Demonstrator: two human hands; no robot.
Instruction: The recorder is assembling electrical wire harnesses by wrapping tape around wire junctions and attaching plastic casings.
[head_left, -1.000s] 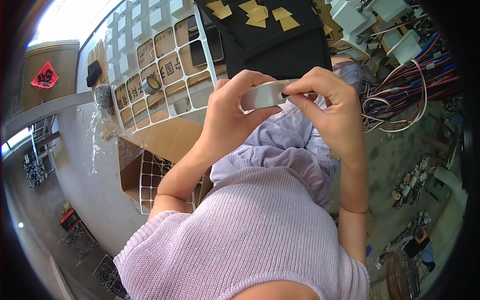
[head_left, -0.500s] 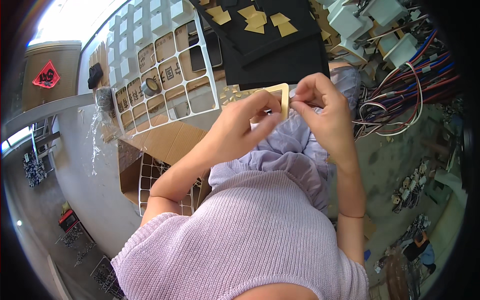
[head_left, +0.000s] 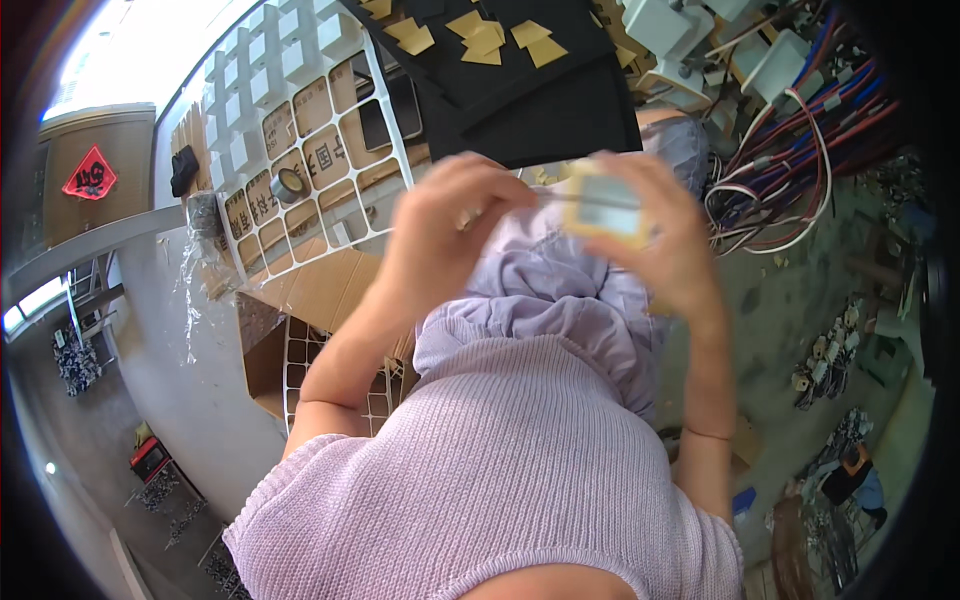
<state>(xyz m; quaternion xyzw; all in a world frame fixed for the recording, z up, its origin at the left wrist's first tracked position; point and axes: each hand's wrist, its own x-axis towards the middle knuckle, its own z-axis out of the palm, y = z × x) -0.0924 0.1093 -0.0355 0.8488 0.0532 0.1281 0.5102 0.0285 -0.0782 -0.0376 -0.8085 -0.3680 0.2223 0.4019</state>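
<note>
My right hand [head_left: 672,228] grips a small rectangular frame [head_left: 606,208] with a gold-yellow border and a pale, whitish middle. Its fingers bend over the far edge, with the thumb along the near side. To the left, my left hand [head_left: 447,228] is closed in a pinch, its fingertips pointing at the frame. A thin dark line seems to run between those fingertips and the frame, but blur hides what it is. Both hands hover over my lap. Just beyond them lie black sheets [head_left: 540,118] bearing several gold-yellow flat pieces [head_left: 483,38].
On the left, a white grid panel [head_left: 330,215] with white blocks rests above an open cardboard box [head_left: 265,345]. A tape roll [head_left: 288,185] and a dark phone-like device [head_left: 403,112] lie by it. At right are bundled wires [head_left: 780,170] and white housings [head_left: 665,30].
The frame has passed from my left hand to my right and now shows its pale face. My left hand has drawn back to the left. The whole view has shifted slightly.
</note>
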